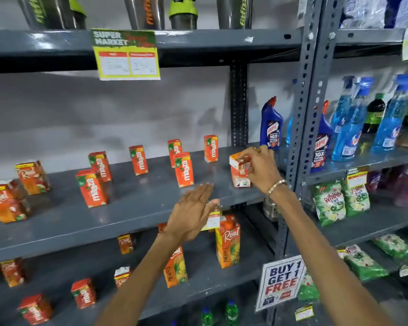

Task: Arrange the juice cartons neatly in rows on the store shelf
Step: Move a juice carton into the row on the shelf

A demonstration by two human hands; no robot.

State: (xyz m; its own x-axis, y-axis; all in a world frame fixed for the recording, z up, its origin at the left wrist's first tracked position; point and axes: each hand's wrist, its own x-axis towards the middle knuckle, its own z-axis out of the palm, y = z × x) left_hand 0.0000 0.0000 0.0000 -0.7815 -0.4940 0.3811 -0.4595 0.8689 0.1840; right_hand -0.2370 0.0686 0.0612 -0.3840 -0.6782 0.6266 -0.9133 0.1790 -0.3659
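Small orange Maaza cartons stand spaced out in two loose rows on the grey middle shelf (132,222); one stands near the centre (183,170), another front left (91,188). Two Real cartons (4,202) stand at the far left. My right hand (259,169) grips the top of an orange and white carton (239,171) standing at the shelf's right end. My left hand (193,214) hovers flat with fingers spread over the shelf's front edge, holding nothing.
A blue Harpic bottle (271,125) stands just behind my right hand, beside the perforated steel upright (304,128). Tall Real pineapple cartons (227,242) and small cartons fill the shelf below. Cleaner bottles and green detergent packs occupy the right bay. A "Buy 1 Get 1 Free" sign (280,282) hangs low.
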